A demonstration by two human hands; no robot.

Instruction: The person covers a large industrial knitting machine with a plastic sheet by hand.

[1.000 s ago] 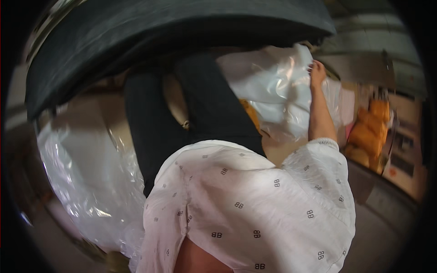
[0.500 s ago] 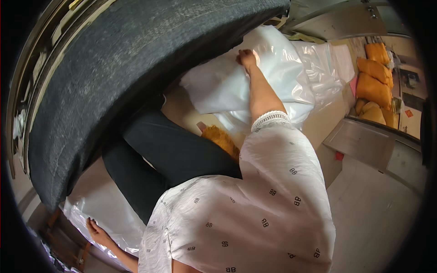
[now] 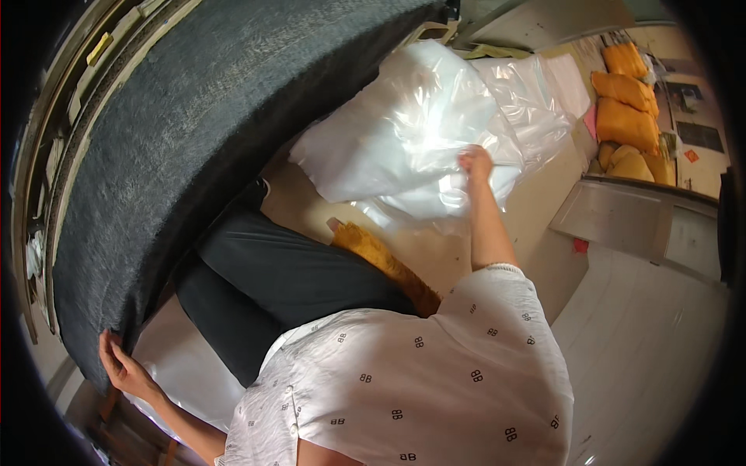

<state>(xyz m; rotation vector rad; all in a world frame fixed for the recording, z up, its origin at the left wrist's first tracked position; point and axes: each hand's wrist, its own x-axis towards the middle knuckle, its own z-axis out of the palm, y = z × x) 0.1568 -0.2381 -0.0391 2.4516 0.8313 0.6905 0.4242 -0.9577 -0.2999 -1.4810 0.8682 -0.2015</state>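
Note:
My right hand (image 3: 479, 164) is stretched out with its fingers curled onto a large sheet of glossy, see-through plastic (image 3: 404, 116), which lies in folds on the floor beyond my legs. My left hand (image 3: 127, 374) reaches out at the lower left with its fingers extended. Its fingertips are at the near end of a long piece of dark grey, fleecy fabric (image 3: 179, 140), which curves over a raised surface; whether they touch it I cannot tell. Below that hand, more see-through plastic (image 3: 186, 349) lies beside my legs.
A long strip of golden-brown fluffy material (image 3: 381, 260) lies by my right thigh. Orange bundles (image 3: 625, 116) are stacked at the far right, behind a low metal panel (image 3: 622, 213). Rails (image 3: 85, 116) run along the fabric's left side.
My right hand has come back toward me and to the right across the plastic, which is now more crumpled. My left hand has risen from the plastic to the dark fabric's end.

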